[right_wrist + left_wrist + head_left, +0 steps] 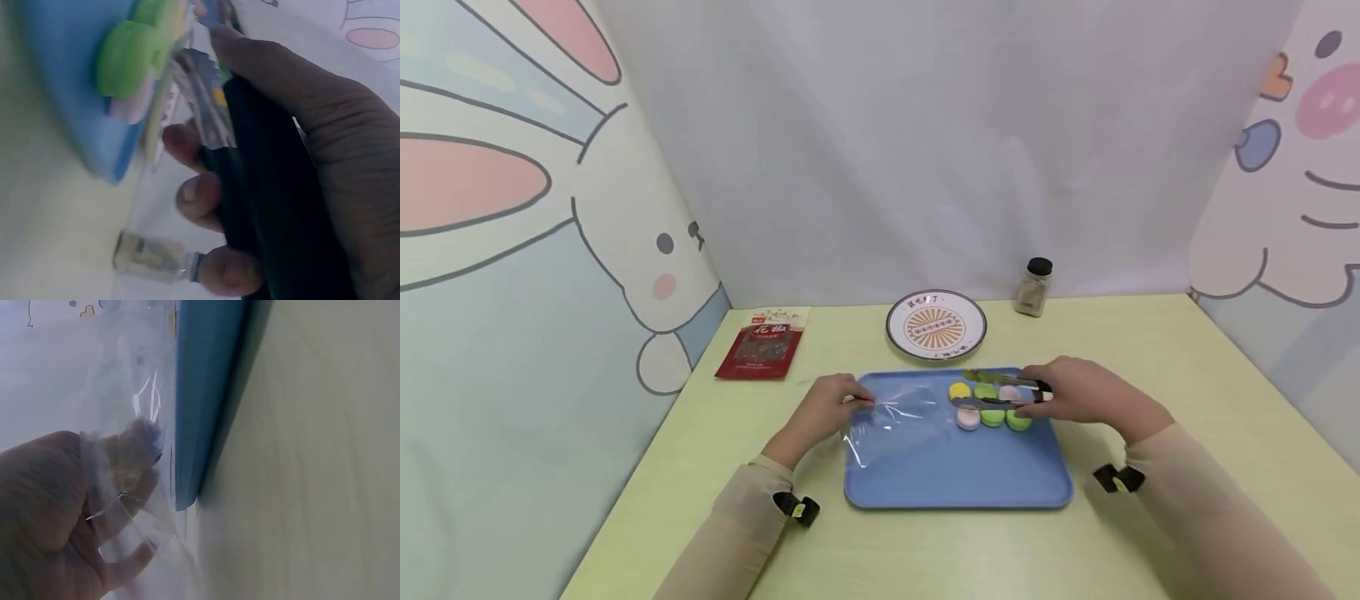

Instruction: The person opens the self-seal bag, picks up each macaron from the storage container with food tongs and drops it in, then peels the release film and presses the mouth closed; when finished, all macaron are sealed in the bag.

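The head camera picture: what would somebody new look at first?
Probably the big white cartoon rabbit on the left wall. Next, the round yellow, green and pink macarons towards the back right of the blue rectangular tray. There the right hand holds black-handled metal tongs; the left hand holds a clear plastic bag at the tray's left side.

back wall point(880, 167) – pale, creased; side walls point(490, 375) – cartoon-painted; tabletop point(1135, 342) – light yellow
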Tool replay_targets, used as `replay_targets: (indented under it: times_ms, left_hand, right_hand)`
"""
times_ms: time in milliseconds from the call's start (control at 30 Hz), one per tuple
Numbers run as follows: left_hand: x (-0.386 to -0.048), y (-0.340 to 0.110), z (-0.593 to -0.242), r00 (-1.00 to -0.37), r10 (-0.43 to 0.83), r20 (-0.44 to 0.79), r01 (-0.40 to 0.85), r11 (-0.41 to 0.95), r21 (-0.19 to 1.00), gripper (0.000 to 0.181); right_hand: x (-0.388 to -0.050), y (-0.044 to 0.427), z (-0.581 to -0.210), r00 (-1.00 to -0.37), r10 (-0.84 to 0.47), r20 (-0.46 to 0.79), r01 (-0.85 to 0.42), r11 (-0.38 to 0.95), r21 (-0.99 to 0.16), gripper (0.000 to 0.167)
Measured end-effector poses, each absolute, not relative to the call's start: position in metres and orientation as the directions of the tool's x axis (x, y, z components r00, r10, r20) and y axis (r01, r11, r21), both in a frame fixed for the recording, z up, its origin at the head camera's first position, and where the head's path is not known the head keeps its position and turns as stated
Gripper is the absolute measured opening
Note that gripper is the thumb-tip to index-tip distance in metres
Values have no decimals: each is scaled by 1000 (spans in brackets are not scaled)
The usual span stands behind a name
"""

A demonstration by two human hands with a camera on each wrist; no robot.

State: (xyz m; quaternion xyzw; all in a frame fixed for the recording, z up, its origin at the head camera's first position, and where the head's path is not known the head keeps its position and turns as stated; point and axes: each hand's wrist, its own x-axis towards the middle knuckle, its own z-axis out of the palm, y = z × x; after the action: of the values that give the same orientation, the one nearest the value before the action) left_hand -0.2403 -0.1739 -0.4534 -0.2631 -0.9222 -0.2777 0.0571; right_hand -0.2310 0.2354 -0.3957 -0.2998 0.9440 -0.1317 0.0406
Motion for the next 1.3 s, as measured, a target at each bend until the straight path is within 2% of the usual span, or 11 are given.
replay_targets:
  times_ms: [133, 300, 467, 633, 767, 833, 1000, 1133, 1300]
  left_hand:
    - [-239, -170, -455, -831, 512, 219, 554, 725, 408, 11]
    - [-236, -166, -458, -794, 586, 162, 607, 744, 280, 14]
    - [-233, -167, -455, -790, 604, 105, 601, 731, 324, 41]
    - [-235, -174, -455, -780, 621, 71, 595, 703, 391, 46]
    - [-237, -178, -457, -764, 639, 86, 624, 699, 350, 51]
    - [-237, -177, -457, -762, 638, 112, 638, 709, 299, 46]
    - [-238, -174, -460, -789, 585, 188, 614, 761, 208, 21]
    - [-240, -174, -462, -804, 518, 291, 585, 776, 236, 9]
    - [-243, -176, -463, -789, 466, 400, 591, 753, 290, 6]
  right_hand:
    - [-240, 218, -376, -815, -564, -131, -503, 801, -325, 26]
    - [-240, 212, -365, -822, -520, -232, -421, 829, -367, 19]
    - [-236, 212, -362, -831, -525, -183, -462, 835, -299, 24]
    - [-235, 208, -358, -835, -527, -159, -480, 838, -258, 26]
    - [-237, 205, -362, -837, -528, -145, -493, 842, -220, 26]
    - [-239, 204, -365, -834, -534, -136, -504, 839, -205, 25]
    - [-242, 201, -372, -830, -538, -151, -506, 838, -204, 25]
    - [-244, 201, -373, -811, -564, -157, -526, 819, -227, 22]
    - [-245, 208, -367, -789, -604, -111, -554, 779, -294, 20]
